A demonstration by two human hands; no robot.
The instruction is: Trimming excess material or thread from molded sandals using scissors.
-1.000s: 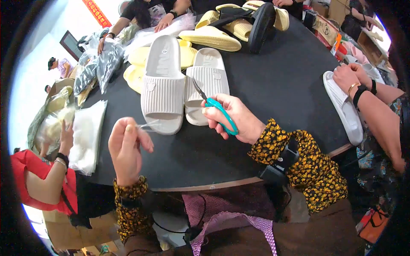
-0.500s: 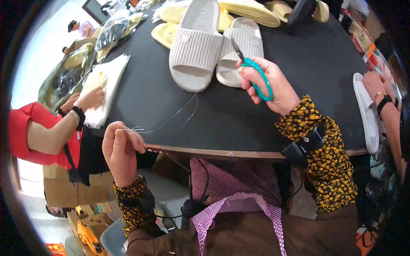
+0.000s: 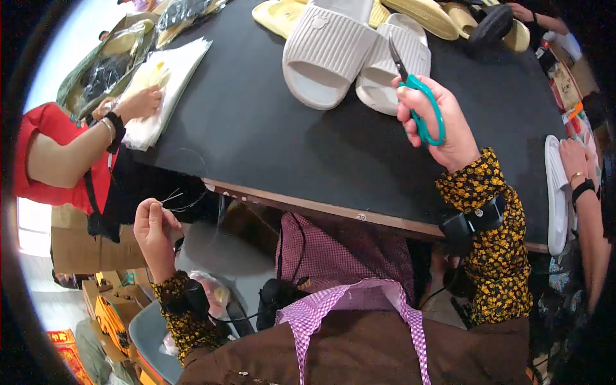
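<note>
My left hand (image 3: 154, 228) is just off the table's front edge at left, thumb and fingers pinched on several thin pale threads (image 3: 174, 204). A faint loose strand curves over the table corner above it. In my right hand (image 3: 452, 125) is a pair of scissors (image 3: 431, 106) with teal handles, its dark blades pointing up and away. Those blades hover over the smaller-looking of two grey ribbed slide slippers (image 3: 393, 64). The other grey slipper (image 3: 330, 48) lies left of it, toe toward me; neither hand appears to touch either one.
The black tabletop (image 3: 282, 144) spans the middle. Yellow slippers (image 3: 277, 18) lie at its far side. A co-worker in red handles clear plastic bags (image 3: 176, 83) at left; another's hands are by a white slipper (image 3: 556, 199) at right. A chair (image 3: 154, 340) stands lower left.
My left hand has moved left and down, drawing the threads away from the grey slipper and past the table edge. My right hand still holds the scissors. The view has shifted.
</note>
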